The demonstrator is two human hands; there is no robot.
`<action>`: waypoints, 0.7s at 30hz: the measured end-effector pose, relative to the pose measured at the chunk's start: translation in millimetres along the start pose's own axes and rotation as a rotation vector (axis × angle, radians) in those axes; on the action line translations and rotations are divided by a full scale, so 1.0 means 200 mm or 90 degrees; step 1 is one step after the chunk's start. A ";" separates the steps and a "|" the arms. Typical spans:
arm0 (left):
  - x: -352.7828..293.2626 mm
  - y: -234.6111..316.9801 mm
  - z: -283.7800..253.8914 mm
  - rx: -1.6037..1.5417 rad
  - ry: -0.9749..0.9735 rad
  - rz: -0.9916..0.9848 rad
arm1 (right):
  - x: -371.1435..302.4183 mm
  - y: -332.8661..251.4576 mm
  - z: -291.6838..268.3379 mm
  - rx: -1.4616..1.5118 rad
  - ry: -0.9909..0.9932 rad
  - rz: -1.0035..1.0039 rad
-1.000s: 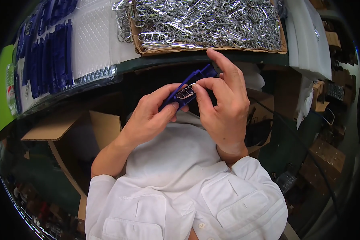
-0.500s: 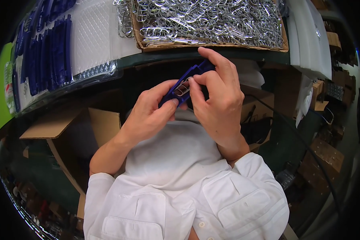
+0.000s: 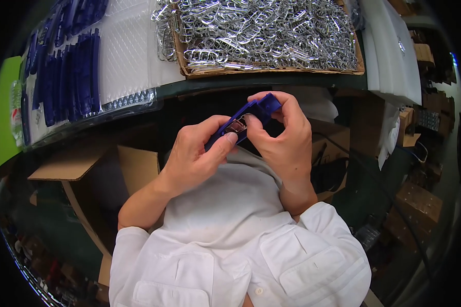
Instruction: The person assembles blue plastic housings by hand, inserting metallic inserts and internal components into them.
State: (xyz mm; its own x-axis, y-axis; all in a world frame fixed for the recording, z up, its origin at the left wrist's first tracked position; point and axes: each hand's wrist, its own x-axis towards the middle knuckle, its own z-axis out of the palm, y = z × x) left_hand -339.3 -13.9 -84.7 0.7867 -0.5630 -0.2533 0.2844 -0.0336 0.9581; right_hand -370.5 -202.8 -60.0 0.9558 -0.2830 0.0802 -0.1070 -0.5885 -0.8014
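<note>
Between my two hands, above my lap, a long blue plastic part [image 3: 270, 104] is held at a slant, its right end higher. A bent metal wire clip [image 3: 236, 126] sits in its open middle. My left hand [image 3: 197, 151] is closed on the lower left end, with the thumb beside the clip. Around the right end curl the fingers of my right hand [image 3: 288, 130], its thumb pressing at the clip's upper end. That thumb covers part of the clip, and the fingers behind the part are hidden.
On the bench ahead, a shallow cardboard box [image 3: 271, 74] brims with wire clips [image 3: 271, 36]. Blue plastic parts [image 3: 71, 77] lie in rows at the left on clear textured sheeting [image 3: 125, 61]. White foam sheets [image 3: 394, 56] stand at right. An open carton [image 3: 74, 163] is below left.
My right fingers have come down from a raised pinch and now wrap the blue part's right end, with the thumb on the clip. My left hand keeps its hold. The view has shifted slightly.
</note>
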 end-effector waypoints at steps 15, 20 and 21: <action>0.03 -0.04 0.01 0.061 0.061 -0.035 | -0.02 0.03 0.09 0.059 -0.011 -0.023; 0.07 -0.08 0.01 0.047 0.077 -0.072 | 0.02 0.05 0.12 0.027 -0.043 0.041; 0.08 -0.09 0.01 0.034 0.091 -0.078 | 0.03 0.05 0.12 0.014 -0.066 0.072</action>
State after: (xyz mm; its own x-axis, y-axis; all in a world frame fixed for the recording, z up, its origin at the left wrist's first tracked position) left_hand -333.3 -24.1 -105.3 0.8188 -0.4297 -0.3806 0.3558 -0.1404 0.9239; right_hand -358.3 -192.2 -81.9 0.9615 -0.2653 -0.0717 -0.2098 -0.5400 -0.8151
